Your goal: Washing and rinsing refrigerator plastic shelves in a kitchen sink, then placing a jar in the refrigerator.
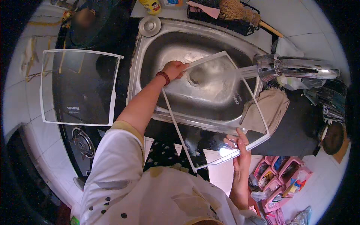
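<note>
A clear glass refrigerator shelf (208, 112) with a white plastic frame is tilted across the stainless steel sink (166, 42). Its upper left edge is in the grip of my left hand (175, 70), which has a dark red bead bracelet at the wrist. My right hand (241, 150) holds the near edge, thumb and fingers on either side of the white rim. From the chrome faucet (270, 69) on the right, a stream of water runs toward the glass above the drain (197, 77). A second shelf (80, 90), bearing the maker's name Siemens, lies on the left over the stove.
A beige cloth (267, 112) lies by the sink's right corner. A round metal strainer (150, 26) sits on the upper left rim. Behind the sink, a black wire basket (202, 14) holds a straw brush (239, 12). Pink bins (281, 180) stand below right; a stove burner (83, 142) is at left.
</note>
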Demonstrator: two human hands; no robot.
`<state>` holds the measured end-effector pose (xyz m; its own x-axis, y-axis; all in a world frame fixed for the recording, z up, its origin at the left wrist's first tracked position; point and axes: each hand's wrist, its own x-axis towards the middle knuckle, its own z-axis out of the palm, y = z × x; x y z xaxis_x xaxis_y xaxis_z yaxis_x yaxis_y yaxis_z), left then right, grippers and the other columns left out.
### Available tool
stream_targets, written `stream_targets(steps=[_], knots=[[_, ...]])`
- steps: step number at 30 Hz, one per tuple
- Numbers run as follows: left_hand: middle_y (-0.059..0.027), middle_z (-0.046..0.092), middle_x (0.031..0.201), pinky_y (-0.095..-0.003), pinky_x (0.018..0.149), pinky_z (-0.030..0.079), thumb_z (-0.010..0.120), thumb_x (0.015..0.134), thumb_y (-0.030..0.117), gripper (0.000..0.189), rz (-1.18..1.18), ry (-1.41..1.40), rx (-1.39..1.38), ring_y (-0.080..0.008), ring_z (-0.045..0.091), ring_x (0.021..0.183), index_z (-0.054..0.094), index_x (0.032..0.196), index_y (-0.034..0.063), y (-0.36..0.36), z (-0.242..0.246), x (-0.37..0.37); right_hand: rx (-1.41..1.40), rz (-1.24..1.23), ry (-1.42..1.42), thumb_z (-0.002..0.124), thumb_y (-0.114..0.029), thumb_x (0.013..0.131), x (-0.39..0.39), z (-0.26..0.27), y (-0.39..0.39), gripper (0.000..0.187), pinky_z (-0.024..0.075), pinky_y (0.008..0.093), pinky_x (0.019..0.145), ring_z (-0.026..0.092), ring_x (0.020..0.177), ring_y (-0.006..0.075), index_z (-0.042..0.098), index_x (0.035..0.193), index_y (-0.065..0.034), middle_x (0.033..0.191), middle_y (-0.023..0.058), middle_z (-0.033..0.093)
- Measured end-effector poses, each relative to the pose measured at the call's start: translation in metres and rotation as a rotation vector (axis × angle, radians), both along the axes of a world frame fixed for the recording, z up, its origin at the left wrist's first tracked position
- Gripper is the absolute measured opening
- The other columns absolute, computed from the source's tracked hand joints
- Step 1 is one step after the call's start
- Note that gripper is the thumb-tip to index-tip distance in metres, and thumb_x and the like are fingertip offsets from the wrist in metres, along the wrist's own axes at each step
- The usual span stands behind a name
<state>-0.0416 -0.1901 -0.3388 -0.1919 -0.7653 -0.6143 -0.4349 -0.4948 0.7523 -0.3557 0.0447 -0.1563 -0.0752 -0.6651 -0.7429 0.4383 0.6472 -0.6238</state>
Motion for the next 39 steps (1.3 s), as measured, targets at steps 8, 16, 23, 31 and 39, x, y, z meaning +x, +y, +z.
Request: stream_targets(steps=[8,16,23,31,39], knots=[[-0.0053,0.060,0.065,-0.0345,0.061,0.048,0.053,0.093,0.054,0.051,-0.386,-0.288,-0.035,-0.0161,0.059,0.061,0.062,0.075,0.0073,-0.030,-0.005,-0.026,0.026,-0.053,0.016,0.061,-0.027,0.092,0.006,0.008,0.006,0.061,0.0576,0.0369,0.076,0.065,0.103,0.0329,0.038,0.143,-0.0036,0.119,0.0240,0.061],[-0.0035,0.068,0.090,-0.0289,0.075,0.053,0.054,0.096,0.037,0.033,-0.207,0.146,0.156,-0.0135,0.064,0.079,0.067,0.105,0.0078,0.008,-0.009,0.039,0.011,-0.111,0.007,0.056,-0.034,0.095,0.003,-0.001,0.021,0.061,0.0529,0.0295,0.084,0.061,0.110,0.0241,0.035,0.146,-0.0077,0.124,0.0157,0.058],[-0.0130,0.065,0.110,-0.0330,0.087,0.055,0.065,0.090,0.015,0.034,0.499,0.707,0.191,-0.0208,0.065,0.101,0.057,0.121,0.0036,0.036,0.008,0.033,-0.025,-0.064,0.007,0.054,-0.034,0.097,0.008,0.003,0.016,0.060,0.0509,0.0328,0.089,0.061,0.111,0.0254,0.032,0.147,-0.0078,0.126,0.0180,0.058],[-0.0205,0.067,0.098,-0.0287,0.070,0.059,0.070,0.086,0.011,0.041,0.516,0.344,0.053,-0.0226,0.070,0.075,0.051,0.118,-0.0040,0.029,0.032,-0.001,0.015,-0.100,0.016,0.054,-0.036,0.097,0.017,0.014,0.025,0.063,0.0485,0.0326,0.093,0.056,0.118,0.0253,0.029,0.149,-0.0100,0.134,0.0176,0.052],[-0.0159,0.071,0.096,-0.0281,0.059,0.055,0.042,0.101,0.041,0.043,0.821,0.513,0.127,-0.0182,0.067,0.070,0.054,0.111,0.0009,0.009,0.022,-0.018,0.004,-0.164,-0.025,0.051,-0.036,0.098,0.030,0.012,0.023,0.062,0.0401,0.0345,0.104,0.046,0.130,0.0266,0.027,0.150,-0.0118,0.143,0.0173,0.043]])
